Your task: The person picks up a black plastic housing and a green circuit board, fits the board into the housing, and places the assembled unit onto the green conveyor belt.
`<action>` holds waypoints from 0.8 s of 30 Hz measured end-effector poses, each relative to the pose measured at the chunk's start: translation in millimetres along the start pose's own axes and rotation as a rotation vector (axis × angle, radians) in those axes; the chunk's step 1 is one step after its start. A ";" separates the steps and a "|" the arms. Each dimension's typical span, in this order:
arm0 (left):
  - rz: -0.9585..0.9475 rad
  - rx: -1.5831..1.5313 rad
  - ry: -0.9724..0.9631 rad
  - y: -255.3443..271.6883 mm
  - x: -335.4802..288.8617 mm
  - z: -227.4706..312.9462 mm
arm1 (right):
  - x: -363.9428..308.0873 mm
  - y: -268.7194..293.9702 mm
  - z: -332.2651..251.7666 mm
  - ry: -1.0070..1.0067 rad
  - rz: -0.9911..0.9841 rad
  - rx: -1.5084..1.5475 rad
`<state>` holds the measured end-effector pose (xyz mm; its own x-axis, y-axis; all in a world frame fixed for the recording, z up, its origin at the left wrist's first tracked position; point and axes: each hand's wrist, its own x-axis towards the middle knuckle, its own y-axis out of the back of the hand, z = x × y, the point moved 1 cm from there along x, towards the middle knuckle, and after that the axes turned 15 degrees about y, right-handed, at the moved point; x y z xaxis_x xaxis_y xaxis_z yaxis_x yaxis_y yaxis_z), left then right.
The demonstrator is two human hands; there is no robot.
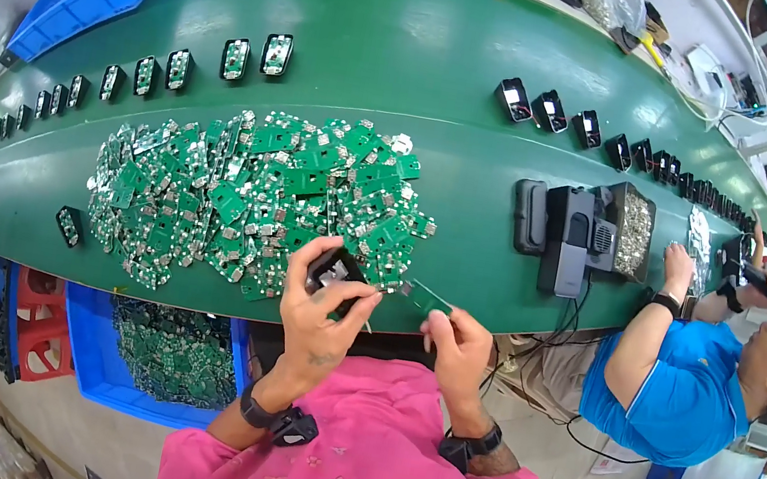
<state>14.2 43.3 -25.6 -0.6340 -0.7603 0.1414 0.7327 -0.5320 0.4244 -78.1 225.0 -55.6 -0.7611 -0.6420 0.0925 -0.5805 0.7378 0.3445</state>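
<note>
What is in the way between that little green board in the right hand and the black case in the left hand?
Nothing visible. The right hand holds the small green board just beside the black case gripped in the left hand. Only a short open gap above the green belt separates them.

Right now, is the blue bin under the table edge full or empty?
Partly filled: the blue bin holds a heap of green circuit boards across its floor, with bare blue wall showing at its left side. How deep the heap goes cannot be told.
</note>
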 end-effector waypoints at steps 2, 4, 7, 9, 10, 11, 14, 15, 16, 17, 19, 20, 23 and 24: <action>0.003 0.013 -0.016 -5.3 -2.9 4.2 | 11.7 -18.5 -8.8 -0.044 0.222 0.475; -0.003 0.047 -0.067 -5.5 -1.8 7.4 | 13.4 -22.4 -17.3 -0.005 0.201 0.513; -0.020 0.087 -0.082 -5.7 -1.0 5.5 | 14.9 -28.8 -23.9 0.047 0.172 0.535; -0.007 0.109 -0.079 -3.8 -2.8 3.9 | 14.4 -31.6 -24.5 0.061 0.161 0.528; -0.021 0.112 -0.068 -3.0 -3.1 4.6 | 13.3 -31.5 -24.5 0.081 0.149 0.454; -0.037 0.114 -0.057 -2.5 -3.4 5.0 | 12.8 -31.1 -24.3 0.100 0.139 0.378; -0.084 0.100 -0.010 -1.7 -5.1 1.1 | 13.1 -30.4 -23.4 0.250 0.051 0.152; -0.084 0.101 -0.012 -0.7 -5.3 0.2 | 12.5 -29.4 -21.5 0.252 0.052 0.153; -0.111 0.080 0.020 -0.8 -4.4 -1.6 | 12.2 -28.0 -19.4 0.336 0.015 0.037; -0.138 0.059 0.052 -0.8 -3.5 -2.9 | 12.1 -27.4 -18.5 0.419 -0.022 -0.079; -0.229 0.004 0.152 2.3 -1.0 0.9 | 14.9 -27.9 -19.5 0.442 0.007 -0.005; -0.318 -0.051 0.255 3.0 -0.3 2.1 | 16.0 -27.9 -20.5 0.463 0.034 0.069; -0.475 -0.295 0.301 -2.3 -1.9 -5.2 | 11.0 -28.8 -15.0 0.329 0.083 0.397; -0.618 -0.454 0.441 -1.5 -3.2 -4.5 | 10.6 -27.7 -14.2 0.299 0.085 0.414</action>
<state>16.2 44.8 -30.6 -0.8645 -0.3127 -0.3935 0.3780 -0.9205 -0.0989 -65.9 194.8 -50.8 -0.7296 -0.5630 0.3883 -0.6323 0.7716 -0.0691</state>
